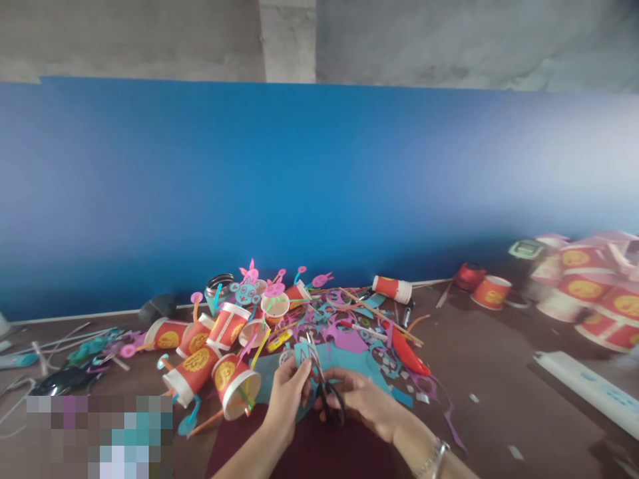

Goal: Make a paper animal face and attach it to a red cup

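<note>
My left hand pinches a small piece of light blue paper with dark drawn outlines on it. In my right hand is a pair of scissors with black handles, its blades pointing up and away from me beside the paper. Whether the blades touch the paper is hard to make out. Beneath both hands lie larger blue paper sheets and a dark red surface. Purple paper offcuts with round holes are heaped just beyond.
Red paper cups with straws lie tipped over to the left. Another cup and stacked cups stand right, near a white power strip. A red tool lies beside the offcuts. A blue partition rises behind the table.
</note>
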Available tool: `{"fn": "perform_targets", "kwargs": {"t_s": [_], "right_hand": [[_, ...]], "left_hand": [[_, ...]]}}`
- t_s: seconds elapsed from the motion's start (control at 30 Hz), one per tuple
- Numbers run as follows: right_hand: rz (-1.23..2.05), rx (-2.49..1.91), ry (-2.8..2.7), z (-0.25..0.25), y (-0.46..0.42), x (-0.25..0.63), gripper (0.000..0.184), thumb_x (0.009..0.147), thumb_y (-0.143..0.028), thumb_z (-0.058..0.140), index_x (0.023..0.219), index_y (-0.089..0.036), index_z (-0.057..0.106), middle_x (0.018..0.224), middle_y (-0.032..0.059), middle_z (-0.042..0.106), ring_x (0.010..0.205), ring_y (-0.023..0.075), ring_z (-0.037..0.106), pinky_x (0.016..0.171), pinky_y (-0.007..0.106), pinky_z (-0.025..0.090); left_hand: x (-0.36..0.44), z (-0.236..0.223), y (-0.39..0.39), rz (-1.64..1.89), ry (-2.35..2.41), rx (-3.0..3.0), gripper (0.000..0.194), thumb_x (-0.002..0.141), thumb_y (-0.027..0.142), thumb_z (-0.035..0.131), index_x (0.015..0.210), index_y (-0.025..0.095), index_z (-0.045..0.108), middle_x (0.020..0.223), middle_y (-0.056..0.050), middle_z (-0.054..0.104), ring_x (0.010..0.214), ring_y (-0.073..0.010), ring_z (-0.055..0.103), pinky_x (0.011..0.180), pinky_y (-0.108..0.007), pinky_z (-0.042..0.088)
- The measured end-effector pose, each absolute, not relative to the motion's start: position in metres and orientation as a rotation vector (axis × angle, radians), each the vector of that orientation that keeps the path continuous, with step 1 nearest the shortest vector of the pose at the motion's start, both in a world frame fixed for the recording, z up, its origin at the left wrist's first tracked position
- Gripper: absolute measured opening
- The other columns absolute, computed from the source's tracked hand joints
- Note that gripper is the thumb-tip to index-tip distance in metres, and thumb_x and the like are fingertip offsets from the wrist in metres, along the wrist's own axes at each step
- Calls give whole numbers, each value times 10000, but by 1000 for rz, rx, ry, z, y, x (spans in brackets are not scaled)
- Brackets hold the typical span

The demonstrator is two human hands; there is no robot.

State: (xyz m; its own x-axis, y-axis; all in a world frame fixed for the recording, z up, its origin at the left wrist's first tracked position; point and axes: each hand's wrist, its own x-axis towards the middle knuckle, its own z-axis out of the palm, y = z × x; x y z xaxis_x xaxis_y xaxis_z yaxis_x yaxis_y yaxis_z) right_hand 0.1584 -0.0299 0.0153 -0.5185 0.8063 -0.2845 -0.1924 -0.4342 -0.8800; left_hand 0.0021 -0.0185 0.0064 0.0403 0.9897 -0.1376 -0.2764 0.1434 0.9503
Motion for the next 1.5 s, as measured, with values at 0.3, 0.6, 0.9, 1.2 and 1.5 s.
{"fn": "perform_targets", "kwargs": {"t_s": [0.3,0.6,0.9,1.2,1.5], "right_hand": [[1788,-1097,-1332,22,-32,150,464,596,-402,762,910,-188,495,653,-49,588,566,128,612,474,199,420],[1575,-1109,-1445,13,-31,144,407,692,-527,658,849,-174,529,593,-57,512,462,83,535,396,172,382],[1488,-1165,-1487,13,-32,142,354,735,-508,604,814,-174,518,535,-63,504,390,70,489,326,155,291],[1474,-1210,-1500,19,-33,142,315,741,-475,591,772,-167,530,504,-61,509,356,60,467,307,146,270],[1458,-1218,-1492,25,-33,141,310,713,-452,612,726,-152,532,462,-71,482,342,53,434,350,161,332]], "left_hand": [[0,3,-16,1241,1015,861,386,645,493,703,652,154,518,511,58,475,340,-13,298,328,-159,187],[0,3,-18,1192,941,871,365,667,473,691,640,159,507,438,89,372,342,-15,250,346,-160,171],[-1,6,-17,1192,931,871,347,667,454,692,619,160,513,444,80,407,337,-17,266,324,-151,178],[0,6,-16,1183,954,834,349,666,438,697,603,163,490,428,87,391,324,-16,267,308,-147,165],[-1,5,-16,1214,963,813,331,672,433,688,632,162,503,403,92,396,322,-21,281,316,-143,184]]}}
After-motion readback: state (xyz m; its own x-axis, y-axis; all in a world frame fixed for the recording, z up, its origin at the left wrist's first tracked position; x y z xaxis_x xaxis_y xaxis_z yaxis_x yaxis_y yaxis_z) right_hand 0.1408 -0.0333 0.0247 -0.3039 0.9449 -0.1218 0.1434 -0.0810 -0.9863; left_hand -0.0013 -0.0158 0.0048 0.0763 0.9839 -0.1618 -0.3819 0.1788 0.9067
